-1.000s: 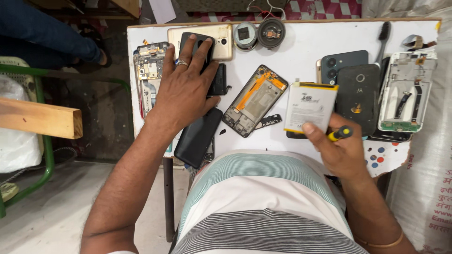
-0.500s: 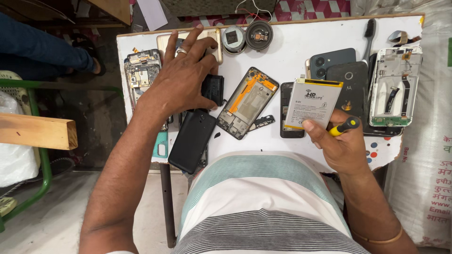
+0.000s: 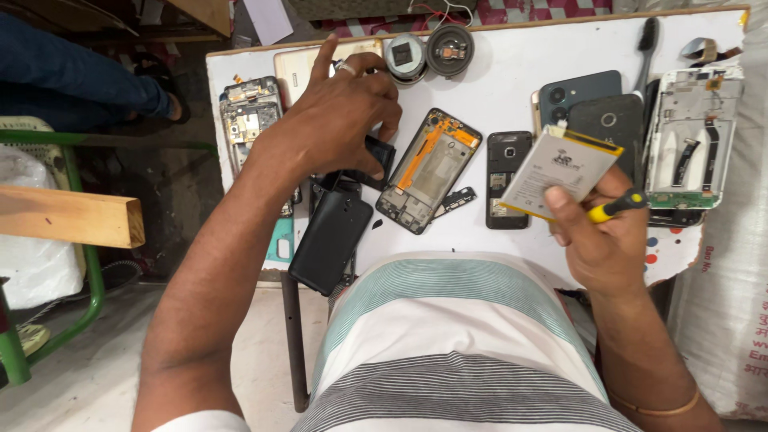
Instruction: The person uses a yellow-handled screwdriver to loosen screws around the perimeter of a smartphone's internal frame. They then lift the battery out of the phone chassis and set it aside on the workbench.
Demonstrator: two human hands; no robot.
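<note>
On the white surface (image 3: 512, 80), our left hand (image 3: 336, 120) had lifted, fingers pinching a small black part (image 3: 376, 152) beside the opened phone (image 3: 428, 170); our right hand (image 3: 596, 232) gripped battery (image 3: 556, 170) and screwdriver (image 3: 616, 206).

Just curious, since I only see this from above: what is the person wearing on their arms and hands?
Both forearms are bare. The left hand wears a silver-coloured ring on one finger. The right hand has no ring that shows; a thin golden bangle circles its forearm. A white sleeve edge shows on the left upper arm.
</note>
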